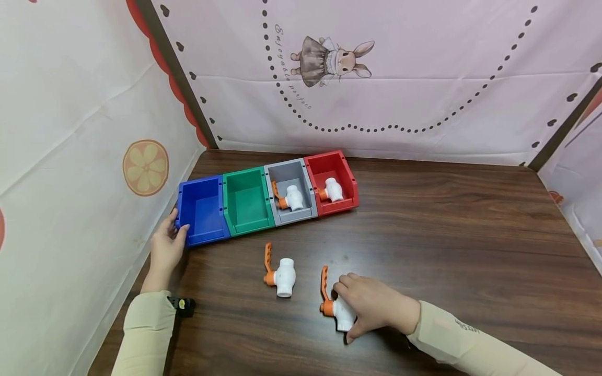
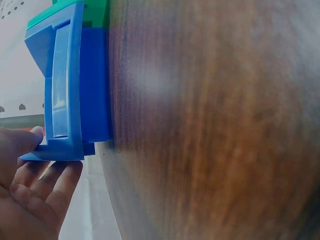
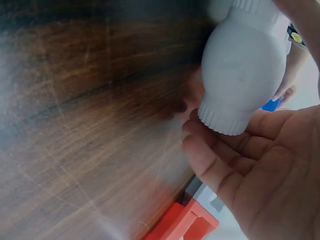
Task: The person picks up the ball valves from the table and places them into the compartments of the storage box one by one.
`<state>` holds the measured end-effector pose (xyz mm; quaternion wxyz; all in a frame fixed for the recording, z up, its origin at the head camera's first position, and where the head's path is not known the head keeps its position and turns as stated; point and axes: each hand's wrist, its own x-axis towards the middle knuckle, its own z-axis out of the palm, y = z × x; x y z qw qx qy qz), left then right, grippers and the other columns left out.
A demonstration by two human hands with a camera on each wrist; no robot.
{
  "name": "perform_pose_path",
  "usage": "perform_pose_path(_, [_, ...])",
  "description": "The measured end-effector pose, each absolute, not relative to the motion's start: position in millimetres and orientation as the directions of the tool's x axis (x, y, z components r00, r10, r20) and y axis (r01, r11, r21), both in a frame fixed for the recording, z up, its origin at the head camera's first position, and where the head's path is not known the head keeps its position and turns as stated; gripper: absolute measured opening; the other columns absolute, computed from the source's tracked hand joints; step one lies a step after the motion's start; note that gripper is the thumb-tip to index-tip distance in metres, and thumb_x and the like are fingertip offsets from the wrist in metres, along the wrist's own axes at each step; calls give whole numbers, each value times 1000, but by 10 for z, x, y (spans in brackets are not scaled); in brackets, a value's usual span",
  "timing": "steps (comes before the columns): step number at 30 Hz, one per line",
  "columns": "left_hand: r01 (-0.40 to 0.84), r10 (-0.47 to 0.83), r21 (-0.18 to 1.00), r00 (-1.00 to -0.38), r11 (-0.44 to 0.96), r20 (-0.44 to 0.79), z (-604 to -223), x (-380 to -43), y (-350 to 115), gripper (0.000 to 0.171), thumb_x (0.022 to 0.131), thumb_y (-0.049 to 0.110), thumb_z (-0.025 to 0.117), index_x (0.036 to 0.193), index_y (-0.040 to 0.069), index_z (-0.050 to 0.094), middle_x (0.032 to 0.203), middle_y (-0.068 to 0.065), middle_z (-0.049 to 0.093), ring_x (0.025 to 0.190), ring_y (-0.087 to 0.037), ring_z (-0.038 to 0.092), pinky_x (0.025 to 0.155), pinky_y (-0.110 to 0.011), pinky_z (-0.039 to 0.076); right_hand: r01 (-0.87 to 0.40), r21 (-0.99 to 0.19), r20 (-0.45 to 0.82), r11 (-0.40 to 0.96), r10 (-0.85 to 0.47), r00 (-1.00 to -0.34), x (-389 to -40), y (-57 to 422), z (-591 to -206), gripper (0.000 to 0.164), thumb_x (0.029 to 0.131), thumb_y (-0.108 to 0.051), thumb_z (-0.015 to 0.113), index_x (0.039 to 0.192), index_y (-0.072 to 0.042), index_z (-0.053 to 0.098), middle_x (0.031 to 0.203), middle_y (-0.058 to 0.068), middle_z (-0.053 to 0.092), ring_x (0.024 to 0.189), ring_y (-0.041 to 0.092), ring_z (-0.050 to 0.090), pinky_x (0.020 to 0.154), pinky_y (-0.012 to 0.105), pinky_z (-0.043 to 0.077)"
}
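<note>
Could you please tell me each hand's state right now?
Left hand: holding the blue rectangular plastic bin by its edge.
Right hand: holding an orange-handled, round-bodied white plastic valve.

Left forearm (image 1: 147, 326) extended forward, left hand (image 1: 166, 249) gripping between thumb (image 2: 22, 141) and fingers (image 2: 66, 186), right forearm (image 1: 470, 339) slanting in from the lower right, right hand (image 1: 371, 303) back-side up, thumb spread opposite its curved fingers.

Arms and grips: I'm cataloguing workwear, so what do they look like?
The left sleeve and right sleeve are pale cream, the right with dark lettering. A black, yellow-marked device sits at the left cuff. Left grip and right grip are gloveless.
</note>
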<state>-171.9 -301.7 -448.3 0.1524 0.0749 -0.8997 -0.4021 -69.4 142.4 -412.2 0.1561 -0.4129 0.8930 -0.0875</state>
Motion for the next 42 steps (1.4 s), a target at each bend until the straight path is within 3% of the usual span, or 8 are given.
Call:
perform_pose_path(13, [-19,-255,753,-946,658,199,-4482,-1723,-3026,54,95,8,57,145,3,38,143,-23,43,125,-39,49,100,-52,43,-718,-298,-172,629,-775,-607,-703,1430,-4147,70,57,-53,85,105,-10,57,93,-3,54,84,10,50,74,24,51])
perform_pose_path(24, [-8,-259,746,-940,666,221,-4501,-1728,-3024,53,94,7,57,143,1,40,141,-24,46,123,-40,51,98,-54,44,-727,-310,-165,612,-788,-593,-706,1435,-4166,69,58,-46,86,109,-11,56,99,-3,55,90,10,52,82,26,51])
perform_pose_path(42, [-20,-256,745,-945,666,203,-4480,-1716,-3019,53,95,8,56,144,2,39,141,-24,45,123,-40,51,98,-53,43,-750,-305,-139,587,-807,-574,-711,1441,-4162,69,59,-43,86,110,-8,56,99,-1,56,88,10,51,80,23,51])
